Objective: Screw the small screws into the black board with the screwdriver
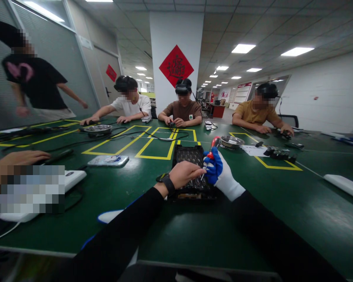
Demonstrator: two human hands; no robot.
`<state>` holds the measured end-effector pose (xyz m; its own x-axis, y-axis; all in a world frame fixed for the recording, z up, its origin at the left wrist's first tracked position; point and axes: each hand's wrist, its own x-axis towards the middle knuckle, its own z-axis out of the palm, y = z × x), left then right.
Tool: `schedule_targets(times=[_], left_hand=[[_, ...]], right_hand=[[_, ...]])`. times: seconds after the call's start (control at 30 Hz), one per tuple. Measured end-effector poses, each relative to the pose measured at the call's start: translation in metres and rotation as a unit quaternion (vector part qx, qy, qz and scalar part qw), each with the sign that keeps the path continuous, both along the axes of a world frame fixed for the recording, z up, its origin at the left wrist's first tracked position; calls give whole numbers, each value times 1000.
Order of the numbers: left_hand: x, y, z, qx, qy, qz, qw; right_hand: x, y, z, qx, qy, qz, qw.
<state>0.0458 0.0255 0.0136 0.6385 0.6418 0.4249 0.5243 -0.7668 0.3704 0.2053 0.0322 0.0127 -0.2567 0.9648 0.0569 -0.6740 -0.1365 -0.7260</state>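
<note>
A black open casing (190, 154) with a textured inside lies on the green table (153, 231) in front of me. Over its middle is my bare left hand (186, 174), with a dark watch on the wrist; its fingers are pressed together near the tip of a screwdriver. My right hand (220, 172), in a white and blue glove, is wrapped round the screwdriver (213, 148), which has a red handle and a thin shaft pointing down at the casing's right side. What the left fingertips hold, if anything, is too small to make out.
A phone (108, 161) lies left of the casing, a metal bowl (231, 141) and black parts (279, 154) to the right. Under my left forearm is a blue-edged glove (110, 216). A person's hand (20, 157) rests at far left. Several people are across the table.
</note>
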Motion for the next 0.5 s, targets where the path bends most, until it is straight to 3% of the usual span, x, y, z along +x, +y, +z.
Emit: schedule_targets(times=[0.1, 0.2, 0.33, 0.5], left_hand=[[-5, 0, 7, 23, -88, 77, 993], [-11, 2, 11, -1, -189, 121, 974], [-15, 13, 9, -126, -314, 88, 937], [-23, 30, 5, -302, -465, 16, 832]], right_hand=[[5, 0, 6, -12, -29, -14, 999], [-2, -2, 14, 2, -172, -52, 984], [-35, -2, 20, 103, -343, -73, 931], [-61, 11, 31, 263, -459, -42, 847]])
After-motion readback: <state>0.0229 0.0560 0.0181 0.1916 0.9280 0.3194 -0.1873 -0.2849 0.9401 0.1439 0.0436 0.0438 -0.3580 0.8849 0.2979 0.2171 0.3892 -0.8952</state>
